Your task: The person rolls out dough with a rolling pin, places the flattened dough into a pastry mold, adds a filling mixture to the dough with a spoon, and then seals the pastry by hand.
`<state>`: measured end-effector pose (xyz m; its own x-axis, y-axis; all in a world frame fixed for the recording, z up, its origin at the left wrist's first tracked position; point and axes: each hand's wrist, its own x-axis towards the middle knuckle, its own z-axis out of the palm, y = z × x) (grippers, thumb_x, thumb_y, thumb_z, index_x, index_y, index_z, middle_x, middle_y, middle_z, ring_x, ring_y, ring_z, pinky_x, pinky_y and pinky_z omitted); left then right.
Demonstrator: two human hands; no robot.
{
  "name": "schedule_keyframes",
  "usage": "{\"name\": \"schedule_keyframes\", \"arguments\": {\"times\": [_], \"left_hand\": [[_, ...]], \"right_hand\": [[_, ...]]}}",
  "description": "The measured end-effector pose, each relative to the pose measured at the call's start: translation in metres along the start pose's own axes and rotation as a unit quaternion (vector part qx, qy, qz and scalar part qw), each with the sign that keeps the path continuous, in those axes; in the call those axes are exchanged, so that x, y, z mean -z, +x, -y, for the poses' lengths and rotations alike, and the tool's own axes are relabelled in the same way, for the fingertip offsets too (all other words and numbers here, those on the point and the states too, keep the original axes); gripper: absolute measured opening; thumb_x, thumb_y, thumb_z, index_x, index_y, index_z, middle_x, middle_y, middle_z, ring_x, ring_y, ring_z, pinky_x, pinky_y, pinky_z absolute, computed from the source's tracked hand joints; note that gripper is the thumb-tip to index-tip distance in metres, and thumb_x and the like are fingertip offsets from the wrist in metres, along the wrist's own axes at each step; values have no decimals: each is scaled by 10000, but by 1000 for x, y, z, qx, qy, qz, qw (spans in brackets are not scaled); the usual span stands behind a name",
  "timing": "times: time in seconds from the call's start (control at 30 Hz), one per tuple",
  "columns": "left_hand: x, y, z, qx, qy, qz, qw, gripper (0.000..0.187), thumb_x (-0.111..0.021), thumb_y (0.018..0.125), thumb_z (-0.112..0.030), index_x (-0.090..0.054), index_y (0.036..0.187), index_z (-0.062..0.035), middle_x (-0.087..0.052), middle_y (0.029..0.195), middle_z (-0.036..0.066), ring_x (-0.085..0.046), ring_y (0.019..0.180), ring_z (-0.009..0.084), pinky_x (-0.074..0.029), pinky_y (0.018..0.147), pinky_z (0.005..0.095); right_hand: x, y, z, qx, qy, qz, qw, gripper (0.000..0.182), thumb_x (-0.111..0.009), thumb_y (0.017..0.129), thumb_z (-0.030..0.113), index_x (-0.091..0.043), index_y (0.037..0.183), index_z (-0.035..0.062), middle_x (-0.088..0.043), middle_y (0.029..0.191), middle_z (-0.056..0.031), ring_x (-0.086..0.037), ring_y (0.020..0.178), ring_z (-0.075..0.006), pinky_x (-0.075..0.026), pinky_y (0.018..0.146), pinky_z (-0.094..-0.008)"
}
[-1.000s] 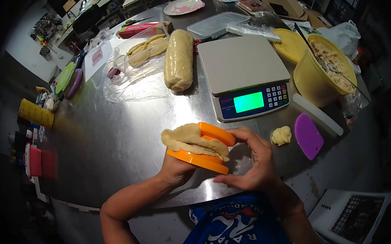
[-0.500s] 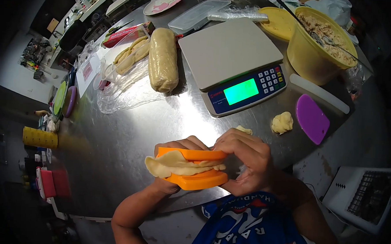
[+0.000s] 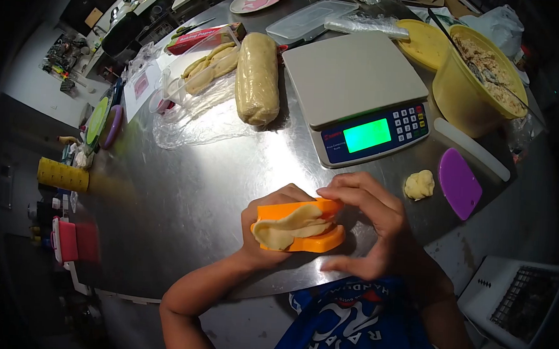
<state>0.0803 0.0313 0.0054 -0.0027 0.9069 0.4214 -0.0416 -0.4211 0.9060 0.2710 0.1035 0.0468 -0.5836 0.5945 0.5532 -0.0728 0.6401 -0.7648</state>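
The orange press is held closed just above the table edge, at 6 o'clock from the scale. The left hand grasps its 9 o'clock end; the right hand clamps the 3 o'clock end, fingers over the top half. The plastic halves appear stiff and light: grip these. The dough protruding at 9 o'clock appears soft, thin and easily torn; avoid pinching it. A small dough lump lies at 2 o'clock.
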Motion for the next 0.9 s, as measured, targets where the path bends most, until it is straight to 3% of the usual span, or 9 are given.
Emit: {"name": "schedule_keyframes", "arguments": {"times": [0.1,0.13,0.47,0.53,0.6,0.7,0.77,0.83,0.9], "left_hand": [[-4,-1,-5,-29,70,27,997,375,-870,727,-137,-665,1004,10,-705,957,126,-686,860,227,-538,767,316],[-6,-2,-8,-39,84,33,995,388,-879,716,-141,-668,1002,14,-705,945,122,-689,836,220,-540,748,303],[3,-3,-5,-42,96,57,993,389,-892,682,-158,-666,943,20,-691,891,109,-667,738,194,-523,664,273],[3,-2,-6,-55,95,56,992,387,-893,680,-159,-666,938,19,-688,894,107,-660,728,191,-522,662,274],[3,-4,-9,-41,178,47,982,416,-866,744,-243,-663,988,25,-701,919,111,-708,839,199,-564,733,288],[-2,-4,-8,-17,195,13,981,422,-884,705,-191,-674,1000,25,-693,934,114,-692,812,201,-541,707,296],[-6,-2,-7,-63,203,11,977,420,-872,726,-190,-675,1028,25,-699,975,128,-703,862,208,-545,736,293],[-10,-4,-4,-69,122,-55,989,406,-863,739,-187,-675,1033,20,-701,992,139,-707,883,212,-547,748,288],[-9,-1,-2,-128,158,-53,978,369,-859,743,-189,-670,986,15,-688,917,123,-697,811,194,-535,687,278]], "right_hand": [[1,0,-6,3,22,76,997,554,-840,628,83,-620,1126,-19,-632,985,-138,-669,894,-272,-554,796,-341],[0,0,-7,7,20,70,997,492,-868,664,137,-638,1066,-28,-656,944,-152,-677,843,-237,-533,740,-293],[-9,-5,-13,20,21,43,999,345,-761,627,2,-612,938,-5,-617,844,-103,-638,746,-220,-516,668,-320],[-4,-2,-15,11,9,91,996,409,-814,647,84,-636,1005,-3,-618,916,-114,-634,820,-238,-516,703,-341],[4,8,-5,23,18,84,996,493,-834,667,174,-645,1087,-4,-625,991,-140,-637,874,-251,-520,733,-337],[5,21,-2,73,-7,85,994,617,-844,704,319,-653,1201,7,-617,1104,-169,-630,939,-271,-523,771,-340],[2,27,-2,109,-37,89,989,651,-834,719,372,-654,1234,19,-603,1141,-172,-619,950,-278,-521,779,-347],[-2,33,-6,118,-29,153,981,538,-819,758,332,-684,1174,19,-619,1105,-161,-610,938,-280,-512,773,-352],[-3,39,-11,143,-10,146,979,425,-811,777,260,-709,1112,20,-651,1006,-138,-629,882,-259,-505,723,-337]]}}
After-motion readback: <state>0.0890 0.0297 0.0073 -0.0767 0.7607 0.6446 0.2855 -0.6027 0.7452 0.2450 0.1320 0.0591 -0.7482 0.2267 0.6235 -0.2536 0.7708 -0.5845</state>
